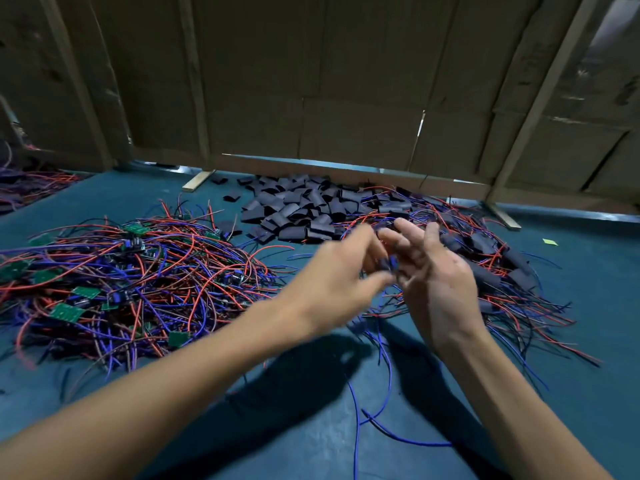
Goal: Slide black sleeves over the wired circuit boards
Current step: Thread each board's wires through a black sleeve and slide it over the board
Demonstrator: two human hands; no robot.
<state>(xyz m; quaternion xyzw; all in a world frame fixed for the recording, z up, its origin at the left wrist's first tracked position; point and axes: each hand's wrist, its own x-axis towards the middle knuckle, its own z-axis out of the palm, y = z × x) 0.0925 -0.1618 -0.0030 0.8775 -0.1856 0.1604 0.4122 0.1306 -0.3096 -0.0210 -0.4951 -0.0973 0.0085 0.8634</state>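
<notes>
Both hands meet above the blue table, in front of the person, and both are blurred. The left hand has its fingers curled and pinches a small dark-blue part, prob. a circuit board with its wires hanging down to the table. The right hand is beside it with fingers mostly straight and spread; it seems to touch the same board, but I cannot tell if it really grips anything or if a sleeve is already betw. the fingers.

Bare boards w/ red and blue wires lie in a big pile at the left. Loose black sleeves are heaped at the far middle. Sleeved boards are at the right, just behind the right hand.

My judgement: the step in hand is to fit one board into a sleeve, or to ready it for that. The next move needs the sleeve mouth held open and the board pushed in straight, wires trailing out, no snag on the edge. Then it goes to the right pile.
</notes>
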